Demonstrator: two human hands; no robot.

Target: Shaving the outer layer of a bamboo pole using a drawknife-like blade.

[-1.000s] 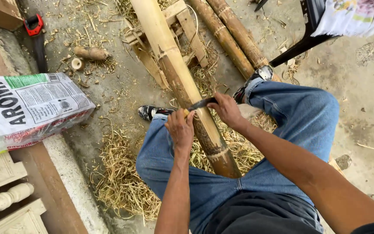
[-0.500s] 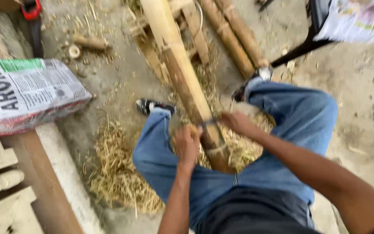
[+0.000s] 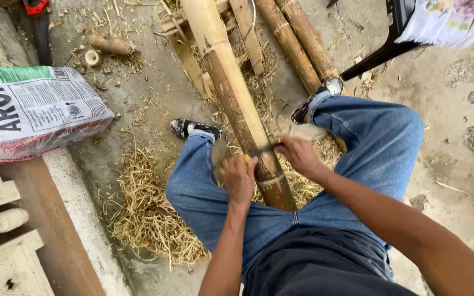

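Both hands were closed around the two ends of a drawknife blade [image 3: 263,149] that lay across a thick bamboo pole [image 3: 236,98]. The left hand [image 3: 239,176] gripped the end on the left side of the pole, with the fist clenched and the knuckles up. The right hand [image 3: 299,155] gripped the other end, just on the right side of the pole; its fingers were a little blurred. The pole ran between the knees of the person, who sat in blue jeans [image 3: 357,164], and its near end came down to the lap. The far part of the pole rested on a low wooden frame [image 3: 193,60]. Under the legs lay a heap of pale shavings [image 3: 144,214], spread on the concrete floor [image 3: 456,98]. Two more bamboo poles [image 3: 297,44] lay beside the frame, to the right. On the left, a printed white sack [image 3: 34,112] rested on a low ledge [image 3: 45,214], and short cut bamboo pieces [image 3: 108,45] lay near the top left.
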